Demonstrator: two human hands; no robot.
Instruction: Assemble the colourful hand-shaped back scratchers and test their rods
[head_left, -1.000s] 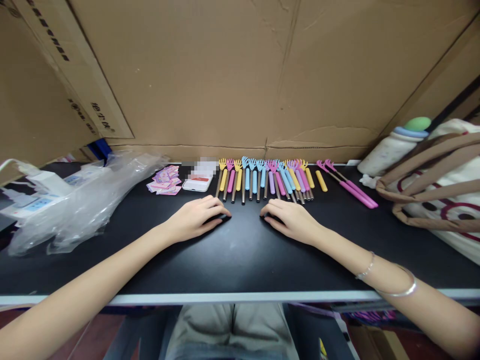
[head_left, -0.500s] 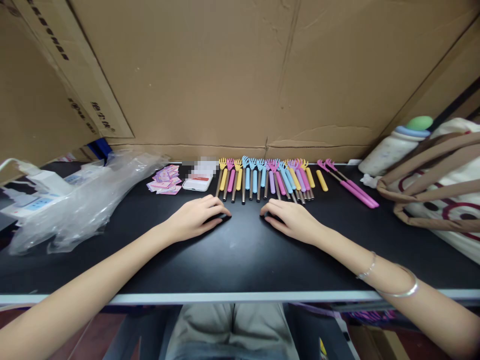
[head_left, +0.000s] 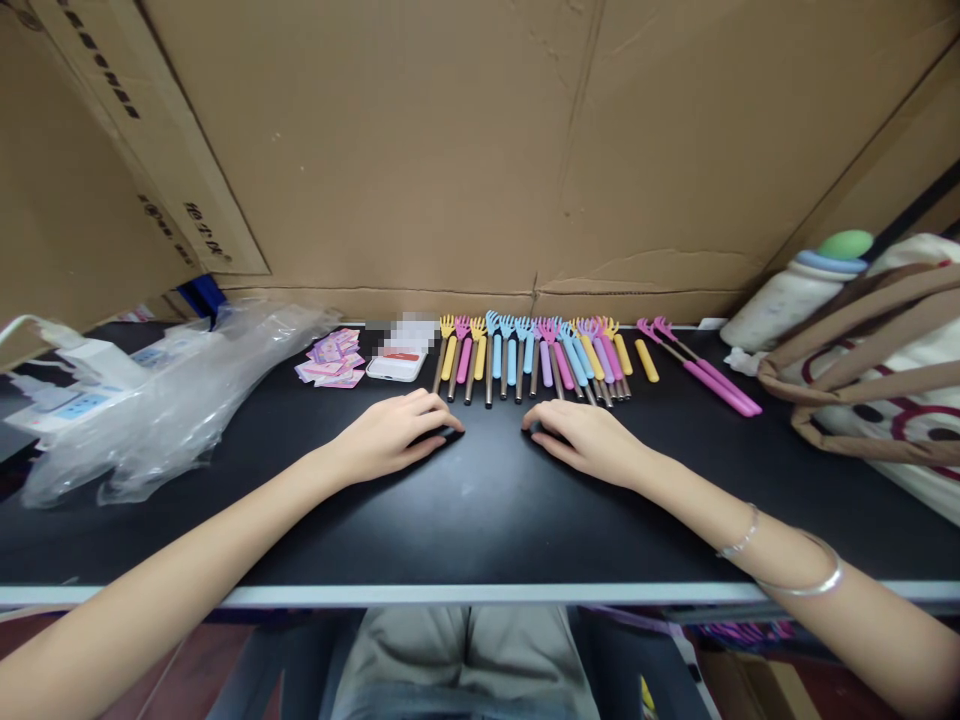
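My left hand (head_left: 394, 436) and my right hand (head_left: 585, 440) rest palm down on the black table (head_left: 480, 520), fingers stretched toward each other, holding nothing. Just beyond the fingertips lies a row of several small back scratchers (head_left: 525, 355) with metal shafts and yellow, pink, blue and purple grips and claw heads. Two pink ones (head_left: 701, 372) lie apart at the right of the row, next to a loose yellow grip (head_left: 646, 360). Two bracelets sit on my right wrist.
A crumpled clear plastic bag (head_left: 172, 400) and a white power strip (head_left: 67, 395) lie at the left. Pink cards (head_left: 330, 360) and a small white box (head_left: 396, 367) sit behind my left hand. A bottle (head_left: 795, 290) and a tote bag (head_left: 877, 380) stand at the right. Cardboard walls (head_left: 480, 150) close the back.
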